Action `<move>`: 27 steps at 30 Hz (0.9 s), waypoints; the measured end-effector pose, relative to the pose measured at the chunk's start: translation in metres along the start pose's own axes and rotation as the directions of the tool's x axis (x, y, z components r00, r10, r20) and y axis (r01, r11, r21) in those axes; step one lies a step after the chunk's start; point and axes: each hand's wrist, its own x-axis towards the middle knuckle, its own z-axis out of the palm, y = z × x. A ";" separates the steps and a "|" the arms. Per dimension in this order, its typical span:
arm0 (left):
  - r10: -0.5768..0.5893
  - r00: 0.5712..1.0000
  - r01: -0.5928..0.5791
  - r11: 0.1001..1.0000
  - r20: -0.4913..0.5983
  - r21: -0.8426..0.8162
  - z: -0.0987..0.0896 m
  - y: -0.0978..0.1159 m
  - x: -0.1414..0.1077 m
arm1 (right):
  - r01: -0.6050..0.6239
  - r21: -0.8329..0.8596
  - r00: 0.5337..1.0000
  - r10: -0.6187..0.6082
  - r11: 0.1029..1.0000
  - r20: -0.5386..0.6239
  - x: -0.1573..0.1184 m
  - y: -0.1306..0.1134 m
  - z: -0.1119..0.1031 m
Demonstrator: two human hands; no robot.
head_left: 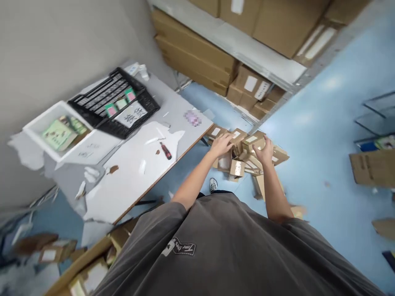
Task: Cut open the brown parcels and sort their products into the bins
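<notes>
Both arms reach out over a pile of small cardboard boxes (237, 167) on the blue floor. My left hand (222, 144) has its fingers spread above the left part of the pile, holding nothing. To the right, my right hand (264, 151) is held with thumb and fingers apart over the pile, and nothing shows between them. Several boxes carry white labels, and one box (253, 139) lies between the two hands as seen from above. Whether either hand touches a box cannot be made out.
The table (185, 142) on the left bears a red and black cutter (166, 151), a black crate (123, 127), a white foam box (74, 154) and paper scraps. A metal shelf (234, 41) with cartons stands ahead. Another carton (373, 168) lies at the right.
</notes>
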 end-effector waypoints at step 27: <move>-0.769 -0.454 0.788 -0.110 -0.450 -0.606 -0.033 0.058 -0.827 | 0.528 0.849 -0.396 -0.891 -0.024 0.221 -0.511 -0.582 0.233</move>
